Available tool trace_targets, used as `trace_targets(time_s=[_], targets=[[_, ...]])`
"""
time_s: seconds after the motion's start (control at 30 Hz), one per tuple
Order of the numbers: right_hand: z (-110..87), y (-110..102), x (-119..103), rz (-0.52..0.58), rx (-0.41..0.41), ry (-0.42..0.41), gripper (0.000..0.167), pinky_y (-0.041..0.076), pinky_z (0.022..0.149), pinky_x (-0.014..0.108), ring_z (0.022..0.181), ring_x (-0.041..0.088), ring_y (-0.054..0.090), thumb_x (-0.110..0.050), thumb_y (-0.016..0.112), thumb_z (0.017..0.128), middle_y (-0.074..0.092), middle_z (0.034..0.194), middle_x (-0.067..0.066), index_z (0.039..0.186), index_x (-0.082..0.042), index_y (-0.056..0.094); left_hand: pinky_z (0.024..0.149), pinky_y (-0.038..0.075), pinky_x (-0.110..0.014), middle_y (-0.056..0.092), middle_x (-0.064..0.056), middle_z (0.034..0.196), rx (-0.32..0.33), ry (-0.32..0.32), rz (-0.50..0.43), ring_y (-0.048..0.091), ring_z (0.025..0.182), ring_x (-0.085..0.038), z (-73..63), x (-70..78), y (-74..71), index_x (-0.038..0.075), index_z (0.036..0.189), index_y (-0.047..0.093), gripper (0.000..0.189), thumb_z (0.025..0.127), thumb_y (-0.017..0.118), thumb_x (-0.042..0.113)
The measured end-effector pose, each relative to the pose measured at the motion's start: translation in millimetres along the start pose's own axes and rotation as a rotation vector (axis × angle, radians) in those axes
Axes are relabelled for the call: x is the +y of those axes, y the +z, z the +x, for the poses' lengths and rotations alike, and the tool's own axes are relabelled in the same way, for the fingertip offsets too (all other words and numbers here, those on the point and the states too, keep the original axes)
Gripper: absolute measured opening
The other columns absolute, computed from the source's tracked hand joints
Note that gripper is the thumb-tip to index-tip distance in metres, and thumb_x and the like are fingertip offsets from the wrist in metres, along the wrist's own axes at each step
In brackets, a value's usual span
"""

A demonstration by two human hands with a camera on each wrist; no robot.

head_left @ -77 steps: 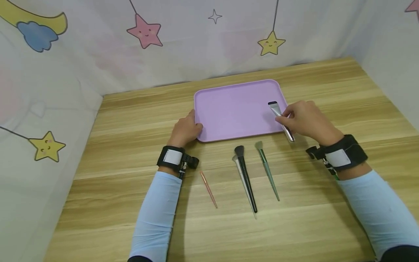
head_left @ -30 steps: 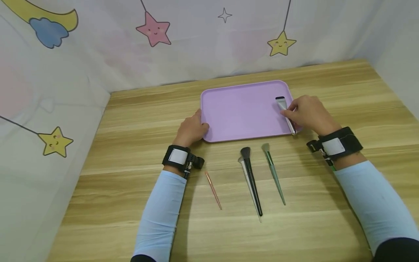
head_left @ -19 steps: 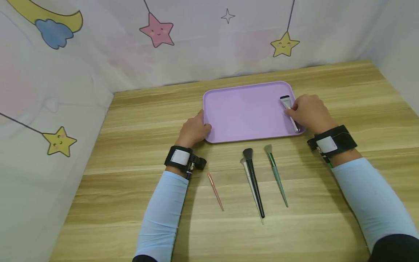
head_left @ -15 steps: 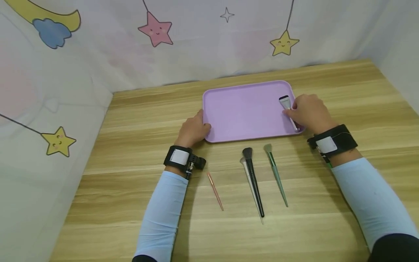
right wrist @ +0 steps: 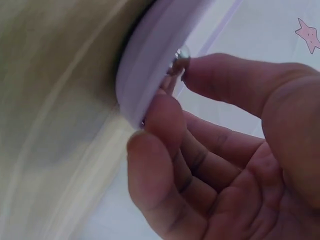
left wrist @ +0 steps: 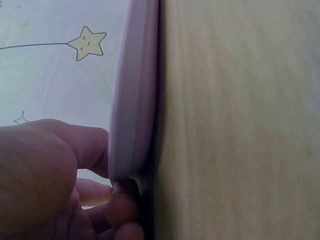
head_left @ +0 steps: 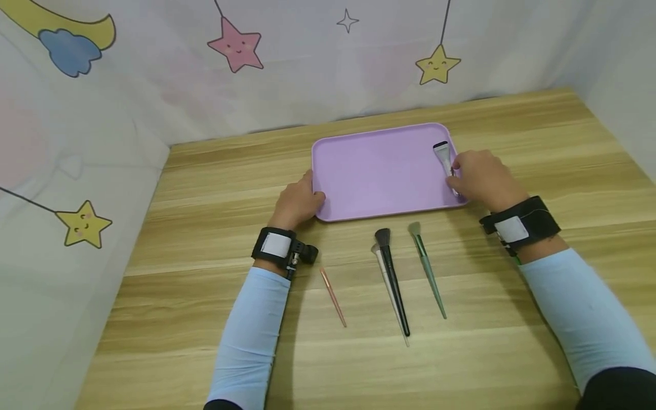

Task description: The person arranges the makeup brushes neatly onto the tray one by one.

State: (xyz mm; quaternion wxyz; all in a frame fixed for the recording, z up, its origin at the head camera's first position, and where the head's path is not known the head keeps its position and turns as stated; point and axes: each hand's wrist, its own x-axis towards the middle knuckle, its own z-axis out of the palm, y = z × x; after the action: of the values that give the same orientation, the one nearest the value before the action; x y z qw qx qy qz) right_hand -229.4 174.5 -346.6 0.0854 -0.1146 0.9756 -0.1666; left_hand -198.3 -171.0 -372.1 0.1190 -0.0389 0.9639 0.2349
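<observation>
My right hand (head_left: pixel 484 177) pinches the silver handle of a flat, dark-tipped makeup brush (head_left: pixel 443 154) at the right end of a lilac tray (head_left: pixel 379 171). The brush lies along the tray's right side, bristles pointing to the back. In the right wrist view my thumb presses a shiny bit of the handle while the other fingers curl by the tray rim (right wrist: pixel 155 55). My left hand (head_left: pixel 296 200) grips the tray's front left corner. The left wrist view has its thumb on the rim (left wrist: pixel 132 100), other fingers beneath.
In front of the tray lie a green brush (head_left: pixel 427 270), a black brush (head_left: pixel 392 282) partly over a white-handled brush (head_left: pixel 385 276), and a thin pink brush (head_left: pixel 333 298). A printed curtain (head_left: pixel 307 85) hangs behind the wooden table (head_left: pixel 215 210).
My right hand has brought the brush from over the tray's front edge to its right side, lower and turned more straight front to back. The left hand keeps its grip on the tray.
</observation>
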Motion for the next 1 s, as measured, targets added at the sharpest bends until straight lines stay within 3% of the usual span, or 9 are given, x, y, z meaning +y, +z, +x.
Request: trace_targets(time_s=[0.13,0.3,0.57,1.0], targets=[[-0.9,1,2,-0.003,0.056,-0.01,0.035,0.04,0.05,0.031,0.061,0.023,0.055,-0.022,0.06,0.091,0.064,0.08,0.018,0.111,0.006,0.063,0.101,0.043,-0.044,0.041,-0.018,0.15,0.005,0.006,0.001,0.053,0.115,-0.027,1.2,1.1,-0.6,0.006,0.154,0.017,0.072,0.092,0.045,0.029],[-4.9,-1,-4,-0.002,0.13,-0.107,0.035,0.04,0.051,0.03,0.062,0.021,0.058,-0.025,0.063,0.089,0.069,0.081,0.017,0.11,0.003,0.065,0.1,0.043,-0.043,0.041,-0.018,0.15,0.014,0.008,0.006,0.052,0.114,-0.028,2.8,1.2,-2.4,0.006,0.154,0.017,0.072,0.092,0.045,0.029],[-22.6,-6,-31,0.019,0.081,-0.211,0.036,0.044,0.055,0.031,0.063,0.02,0.058,-0.031,0.065,0.089,0.071,0.084,0.013,0.11,-0.002,0.068,0.099,0.044,-0.044,0.04,-0.018,0.15,0.009,0.016,-0.003,0.053,0.113,-0.029,3.8,1.9,-2.6,0.006,0.154,0.017,0.072,0.092,0.045,0.029],[-40.7,-5,-49,0.007,0.005,-0.223,0.038,0.044,0.055,0.03,0.063,0.017,0.058,-0.034,0.068,0.086,0.071,0.083,0.009,0.109,-0.004,0.069,0.101,0.043,-0.044,0.041,-0.016,0.15,0.003,0.025,-0.004,0.053,0.115,-0.028,4.0,-2.4,1.5,0.007,0.154,0.018,0.072,0.09,0.045,0.028]])
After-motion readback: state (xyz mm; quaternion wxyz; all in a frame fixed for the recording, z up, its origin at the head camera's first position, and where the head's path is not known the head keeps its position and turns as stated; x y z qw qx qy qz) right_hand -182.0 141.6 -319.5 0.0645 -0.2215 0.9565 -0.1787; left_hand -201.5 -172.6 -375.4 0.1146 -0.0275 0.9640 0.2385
